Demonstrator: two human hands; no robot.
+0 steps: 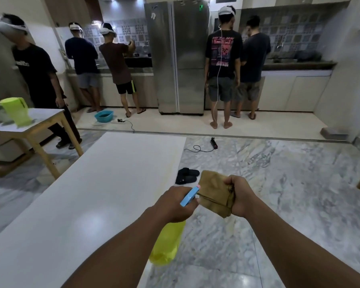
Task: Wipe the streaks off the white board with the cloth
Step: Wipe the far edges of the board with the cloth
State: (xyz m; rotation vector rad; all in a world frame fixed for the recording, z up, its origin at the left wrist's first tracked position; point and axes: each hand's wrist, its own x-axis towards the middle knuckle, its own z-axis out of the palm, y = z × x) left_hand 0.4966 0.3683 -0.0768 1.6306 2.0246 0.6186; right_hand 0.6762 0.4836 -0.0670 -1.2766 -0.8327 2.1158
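Observation:
A long white board (87, 194) stretches from the lower left toward the middle of the view, its right edge by my hands. My left hand (174, 205) grips a spray bottle (166, 244) with a yellow body and a blue nozzle head, pointed at the cloth. My right hand (240, 197) holds a folded tan cloth (213, 193) just right of the board's edge, above the marble floor. No streaks are plain to see on the board from here.
Black slippers (186, 176) lie on the floor beside the board. A power strip (214, 143) with its cable lies farther off. A wooden table (40, 123) with a green jug (16, 111) stands at left. Several people stand at the kitchen counters and by the fridge (177, 59).

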